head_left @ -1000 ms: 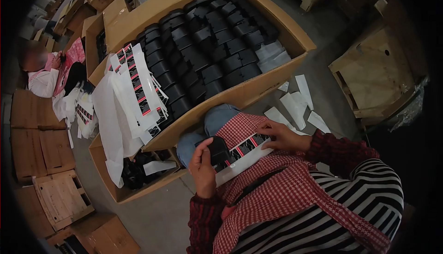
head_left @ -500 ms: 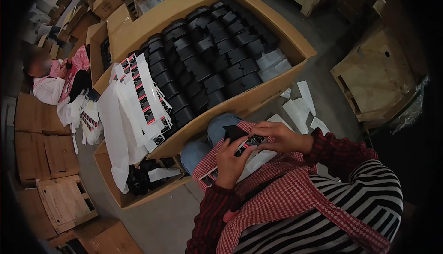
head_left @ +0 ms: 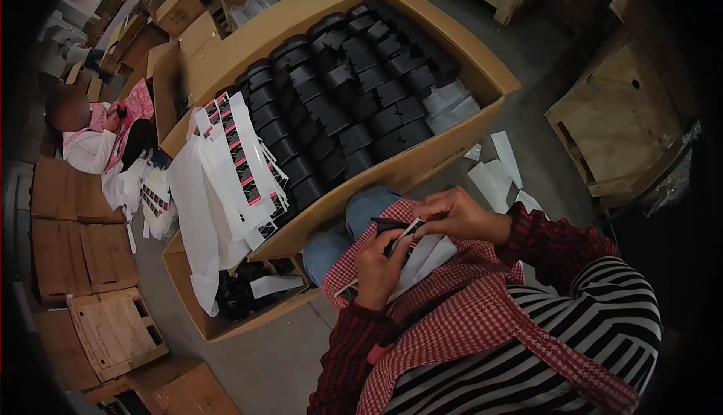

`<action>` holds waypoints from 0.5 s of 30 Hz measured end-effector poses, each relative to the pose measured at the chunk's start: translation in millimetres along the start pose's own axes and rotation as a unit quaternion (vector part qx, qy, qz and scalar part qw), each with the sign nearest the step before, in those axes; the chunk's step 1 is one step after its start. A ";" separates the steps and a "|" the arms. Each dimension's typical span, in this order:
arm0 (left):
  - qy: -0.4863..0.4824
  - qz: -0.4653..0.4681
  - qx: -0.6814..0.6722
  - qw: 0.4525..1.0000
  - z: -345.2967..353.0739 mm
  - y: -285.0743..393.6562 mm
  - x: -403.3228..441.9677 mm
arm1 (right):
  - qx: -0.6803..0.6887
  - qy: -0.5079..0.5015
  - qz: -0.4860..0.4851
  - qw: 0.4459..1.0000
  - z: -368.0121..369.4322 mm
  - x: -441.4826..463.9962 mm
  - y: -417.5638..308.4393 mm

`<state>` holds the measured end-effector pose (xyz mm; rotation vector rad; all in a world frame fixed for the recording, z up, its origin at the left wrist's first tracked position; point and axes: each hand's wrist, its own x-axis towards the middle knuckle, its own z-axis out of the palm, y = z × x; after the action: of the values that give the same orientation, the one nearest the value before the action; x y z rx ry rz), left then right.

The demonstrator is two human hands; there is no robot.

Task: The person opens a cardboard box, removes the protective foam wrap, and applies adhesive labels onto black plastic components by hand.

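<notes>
My left hand (head_left: 376, 270) is closed around a small black plastic part (head_left: 386, 226) above my lap. My right hand (head_left: 461, 216) meets it there, its thumb and forefinger pinched at a pale-edged printed label (head_left: 409, 231) beside the part. The fingers partly hide both the label and the part. Below my hands, white backing paper (head_left: 429, 259) lies on my red checked apron (head_left: 444, 302). Just beyond my knees stands a large cardboard box (head_left: 361, 181) filled with rows of black plastic parts (head_left: 339, 87). Sheets of red-and-black labels (head_left: 239, 155) rest over its near left corner.
A lower open box (head_left: 203, 330) with black items sits left of my knees. White paper scraps (head_left: 493, 181) lie on the floor. At the right stands a wooden crate (head_left: 614, 117). Stacked cartons (head_left: 83, 253) line the left, where another person (head_left: 94, 140) sits.
My right hand has drawn up slightly, and the label and part between my hands have tilted, showing a pale edge. The whole view has shifted a little to the right.
</notes>
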<state>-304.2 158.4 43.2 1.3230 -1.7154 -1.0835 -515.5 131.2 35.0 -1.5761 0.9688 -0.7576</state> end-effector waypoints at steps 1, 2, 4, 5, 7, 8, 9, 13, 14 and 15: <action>0.026 0.021 -0.026 0.999 1.0 2.2 0.8 | 0.000 0.000 -0.012 1.000 -0.2 0.0 0.7; 0.026 0.021 -0.025 0.999 0.4 4.7 1.7 | 0.001 0.000 -0.025 1.000 0.0 0.5 1.3; 0.022 0.053 -0.041 0.998 -2.2 8.9 3.9 | 0.050 0.010 0.010 0.999 5.3 0.7 2.9; 0.024 0.054 -0.038 0.998 -2.2 8.3 4.5 | 0.099 0.020 0.048 0.994 7.3 1.7 3.1; 0.034 0.093 -0.002 0.995 -0.3 6.2 3.5 | 0.130 0.016 0.076 0.988 8.3 3.0 1.0; 0.035 0.094 -0.001 0.995 -0.9 6.1 3.4 | 0.159 0.013 0.105 0.982 7.6 3.7 -0.4; 0.022 0.073 -0.013 0.997 -2.1 5.8 2.8 | 0.159 0.013 0.104 0.982 5.9 4.5 -2.8; 0.014 0.039 -0.023 0.999 -3.1 6.4 0.5 | 0.045 -0.014 0.031 0.998 3.8 5.2 -10.3; 0.016 0.039 -0.020 0.999 -4.3 6.7 0.7 | 0.056 -0.014 0.030 0.998 4.7 5.3 -10.3; 0.006 0.025 -0.029 0.999 -5.5 7.2 1.1 | 0.057 -0.015 0.027 0.998 5.4 5.2 -9.3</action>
<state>-302.3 157.1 52.1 1.2411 -1.6867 -1.0864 -506.6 129.8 42.9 -1.4524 0.9261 -0.7360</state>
